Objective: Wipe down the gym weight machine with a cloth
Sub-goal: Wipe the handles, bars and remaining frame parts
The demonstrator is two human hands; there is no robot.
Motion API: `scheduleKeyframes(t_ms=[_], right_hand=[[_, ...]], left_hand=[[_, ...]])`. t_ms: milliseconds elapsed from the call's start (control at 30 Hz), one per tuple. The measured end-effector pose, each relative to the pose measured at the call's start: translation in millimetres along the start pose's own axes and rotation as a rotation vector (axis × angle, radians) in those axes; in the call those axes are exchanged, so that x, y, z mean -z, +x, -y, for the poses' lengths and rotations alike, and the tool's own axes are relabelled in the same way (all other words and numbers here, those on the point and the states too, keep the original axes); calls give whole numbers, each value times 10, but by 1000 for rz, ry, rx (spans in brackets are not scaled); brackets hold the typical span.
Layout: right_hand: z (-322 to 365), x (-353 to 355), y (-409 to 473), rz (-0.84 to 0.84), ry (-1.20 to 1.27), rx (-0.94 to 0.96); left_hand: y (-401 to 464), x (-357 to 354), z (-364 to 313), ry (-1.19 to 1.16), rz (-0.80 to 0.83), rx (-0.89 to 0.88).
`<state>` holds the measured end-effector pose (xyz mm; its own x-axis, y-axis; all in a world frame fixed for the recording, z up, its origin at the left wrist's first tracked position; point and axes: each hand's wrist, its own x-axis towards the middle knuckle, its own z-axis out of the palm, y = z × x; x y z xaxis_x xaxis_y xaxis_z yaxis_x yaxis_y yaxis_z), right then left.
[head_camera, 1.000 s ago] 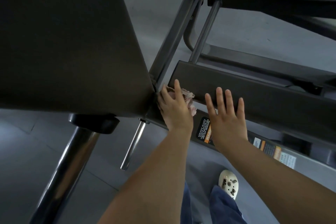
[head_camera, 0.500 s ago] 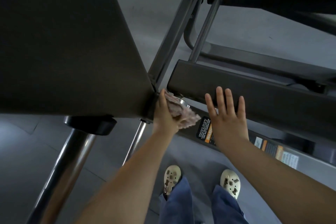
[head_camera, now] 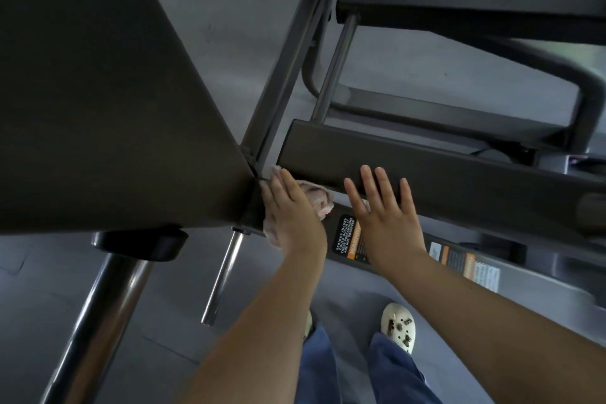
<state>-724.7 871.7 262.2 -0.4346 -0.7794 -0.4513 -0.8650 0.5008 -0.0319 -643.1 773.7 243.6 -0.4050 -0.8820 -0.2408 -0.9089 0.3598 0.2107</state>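
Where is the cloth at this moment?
In the head view, the cloth is near the centre, pressed under the left hand against the machine frame, between the large dark pad and the right hand.

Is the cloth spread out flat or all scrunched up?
Scrunched up. The cloth bunches in wrinkly lumps under the flat left hand.

Two hands are seen: the left hand [head_camera: 292, 210] and the right hand [head_camera: 387, 216]. One cloth [head_camera: 319, 198] is counted. Two black bars [head_camera: 442, 180] [head_camera: 459, 0] of the machine are shown, and one large dark panel [head_camera: 108, 92]. Three chrome rods [head_camera: 221, 279] [head_camera: 95, 321] [head_camera: 334, 70] are counted. Two warning labels [head_camera: 349, 236] [head_camera: 465, 267] are seen, and two shoes [head_camera: 398, 326] [head_camera: 307, 325].
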Motion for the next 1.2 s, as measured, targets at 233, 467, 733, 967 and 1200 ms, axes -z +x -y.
scheduleKeyframes(t_ms=[233, 467, 733, 967, 1200], right_hand=[[-176, -6, -411, -2, 123, -110], [-685, 55, -1084, -83, 519, -549], [-1073, 25, -1629, -292, 813, -879], [-1260, -116, -1768, -351, 925, -927], [-1309, -237, -1642, -408, 974, -935]], left_hand=[[-258, 97, -120, -36, 134, -422], [-633, 107, -920, -402, 291, -691], [-960, -98, -1993, -275, 645, -924], [-1003, -244, -2686, -196, 722, -937], [-925, -411, -2868, -123, 694, -1001]])
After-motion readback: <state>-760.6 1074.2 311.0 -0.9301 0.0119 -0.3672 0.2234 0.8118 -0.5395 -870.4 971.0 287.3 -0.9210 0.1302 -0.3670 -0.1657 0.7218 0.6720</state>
